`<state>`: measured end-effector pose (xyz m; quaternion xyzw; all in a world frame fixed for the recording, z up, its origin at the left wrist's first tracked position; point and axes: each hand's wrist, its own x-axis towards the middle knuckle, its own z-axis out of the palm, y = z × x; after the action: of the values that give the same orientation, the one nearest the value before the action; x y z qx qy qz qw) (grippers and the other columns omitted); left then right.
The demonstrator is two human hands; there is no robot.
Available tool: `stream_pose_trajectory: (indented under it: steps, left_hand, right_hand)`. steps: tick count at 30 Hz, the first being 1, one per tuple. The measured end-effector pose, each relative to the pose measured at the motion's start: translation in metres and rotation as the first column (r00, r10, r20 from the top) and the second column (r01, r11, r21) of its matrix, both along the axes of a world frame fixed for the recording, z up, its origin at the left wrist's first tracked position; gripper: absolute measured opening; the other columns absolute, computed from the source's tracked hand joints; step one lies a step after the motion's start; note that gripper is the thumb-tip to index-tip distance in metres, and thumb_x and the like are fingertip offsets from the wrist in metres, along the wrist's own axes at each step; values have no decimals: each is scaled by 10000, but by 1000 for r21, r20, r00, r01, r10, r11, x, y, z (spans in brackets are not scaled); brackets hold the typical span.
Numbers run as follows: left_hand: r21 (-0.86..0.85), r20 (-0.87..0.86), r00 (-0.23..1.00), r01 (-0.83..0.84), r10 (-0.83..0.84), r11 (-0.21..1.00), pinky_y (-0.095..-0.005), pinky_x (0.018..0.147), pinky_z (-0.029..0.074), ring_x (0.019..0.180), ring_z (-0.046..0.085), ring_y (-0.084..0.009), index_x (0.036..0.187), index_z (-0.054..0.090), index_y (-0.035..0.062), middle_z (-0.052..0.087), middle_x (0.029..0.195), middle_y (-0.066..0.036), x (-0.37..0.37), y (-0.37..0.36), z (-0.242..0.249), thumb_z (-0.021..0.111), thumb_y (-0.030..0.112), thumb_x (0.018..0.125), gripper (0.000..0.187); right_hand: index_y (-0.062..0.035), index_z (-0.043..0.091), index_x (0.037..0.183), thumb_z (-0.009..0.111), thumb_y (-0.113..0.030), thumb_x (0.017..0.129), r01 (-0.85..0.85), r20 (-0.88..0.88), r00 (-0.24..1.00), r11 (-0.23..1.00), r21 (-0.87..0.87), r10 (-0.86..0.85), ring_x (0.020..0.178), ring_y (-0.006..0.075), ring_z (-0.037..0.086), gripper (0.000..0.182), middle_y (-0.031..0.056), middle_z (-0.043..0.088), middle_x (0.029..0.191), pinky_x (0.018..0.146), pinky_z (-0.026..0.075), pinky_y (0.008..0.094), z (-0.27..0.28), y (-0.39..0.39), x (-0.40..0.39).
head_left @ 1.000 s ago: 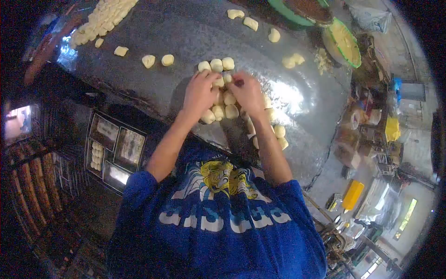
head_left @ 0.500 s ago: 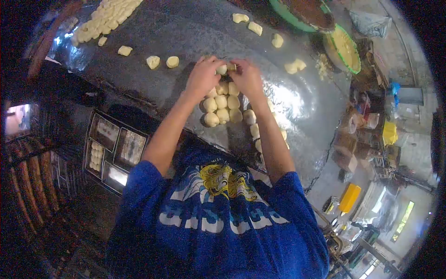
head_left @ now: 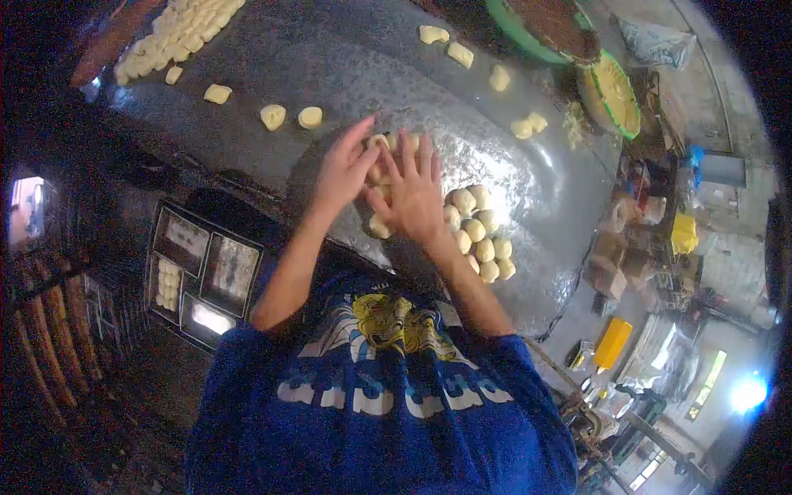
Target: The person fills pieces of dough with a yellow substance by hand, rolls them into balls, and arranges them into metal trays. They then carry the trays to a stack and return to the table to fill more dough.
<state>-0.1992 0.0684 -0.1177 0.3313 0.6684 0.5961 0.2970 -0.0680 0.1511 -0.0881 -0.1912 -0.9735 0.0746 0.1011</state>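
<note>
My left hand [head_left: 340, 173] lies at the left side of a cluster of dough balls [head_left: 380, 227], its fingers apart and angled toward the far end. Over the top of the same cluster, my right hand [head_left: 412, 194] is spread flat, touching the balls and hiding most of them. The two hands are close together, with the thumb side of each near the other. Just right of my right wrist sits a second group of dough balls [head_left: 484, 229] on the dark worktop [head_left: 330, 74].
Loose dough pieces [head_left: 310, 117] lie beyond my hands, and a large dough pile [head_left: 186, 33] is at the far left. Two green-rimmed basins [head_left: 615, 95] stand at the far right. Sectioned metal trays [head_left: 206, 272] are below the table edge at left.
My hands have come back toward me from the far end of the cluster. The right hand has opened and flattened over the balls, and the left hand's fingers have spread.
</note>
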Motion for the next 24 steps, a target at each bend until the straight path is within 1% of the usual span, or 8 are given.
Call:
stream_pose_trajectory:
  steps: [5, 7, 9, 11, 13, 16, 22, 24]
  left_hand:
    - [-338, -739, 672, -298, -55, 892, -462, 1078, 309, 1311, 366, -412, 1393, 361, 8, 410, 1388, -249, 49, -6, -6, 580, 258, 888, 605]
    - [-145, -615, 775, -288, 141, 947, -449, 1062, 312, 1244, 406, -427, 1386, 336, -29, 405, 1376, -265, 70, 7, -5, 505, 213, 919, 552]
    - [-23, -379, 885, -302, 271, 953, -432, 1040, 338, 1216, 440, -400, 1387, 349, -22, 420, 1375, -248, 80, 25, -2, 507, 269, 916, 576]
    - [163, 403, 876, -356, 267, 920, -400, 1057, 327, 1257, 424, -369, 1388, 365, -9, 422, 1390, -228, 96, 58, 11, 527, 273, 901, 586]
    - [110, 383, 879, -348, 284, 931, -364, 1089, 292, 1301, 400, -332, 1390, 376, 6, 431, 1399, -205, 103, 83, 17, 551, 270, 884, 597]
    - [53, 130, 844, -531, 521, 846, -386, 1126, 231, 1358, 306, -371, 1376, 369, -29, 367, 1431, -240, 129, 117, 36, 535, 298, 892, 607]
    - [-1, -411, 817, -444, 404, 896, -535, 1126, 172, 1366, 160, -505, 1360, 324, -87, 201, 1461, -332, 135, 62, 134, 516, 332, 894, 656]
    - [102, -635, 596, -567, 492, 818, -559, 1120, 166, 1358, 169, -516, 1379, 293, -75, 214, 1455, -336, 138, 20, 145, 534, 337, 879, 691]
  right_hand:
    - [-90, 411, 1375, 552, -307, 849, -55, 35, 998, 998, 10, 54, 1325, 506, 252, 586, 212, 313, 1456, 1092, 243, 564, -20, 14, -1]
    - [-78, 410, 1373, 529, -260, 865, -168, 71, 984, 984, 56, 164, 1321, 507, 258, 553, 220, 329, 1445, 1098, 240, 555, -34, 22, 7]
    - [-36, 434, 1336, 467, -194, 901, -163, -213, 967, 982, -92, 140, 1321, 440, 312, 463, 226, 386, 1400, 1110, 258, 491, -42, 36, 11]
    - [-21, 473, 1284, 425, -219, 944, -128, -437, 892, 864, -486, -114, 1261, 335, 426, 396, 186, 466, 1340, 1089, 307, 421, -45, 43, 13]
    - [-22, 474, 1283, 424, -224, 945, -271, -473, 880, 776, -569, -40, 1253, 331, 431, 398, 182, 471, 1335, 1084, 312, 419, -45, 33, 12]
    - [-22, 477, 1281, 420, -242, 947, -411, -503, 864, 520, -749, -42, 1230, 320, 448, 403, 170, 484, 1320, 1069, 327, 411, -36, 35, 56]
    - [-24, 482, 1276, 411, -276, 952, -431, -422, 896, -45, -901, -136, 1185, 297, 480, 417, 147, 511, 1291, 1039, 356, 397, -26, -7, 144]
    - [-25, 484, 1275, 408, -288, 953, -388, -359, 920, -230, -893, -158, 1170, 289, 491, 422, 140, 520, 1281, 1029, 366, 392, -15, 5, 257]
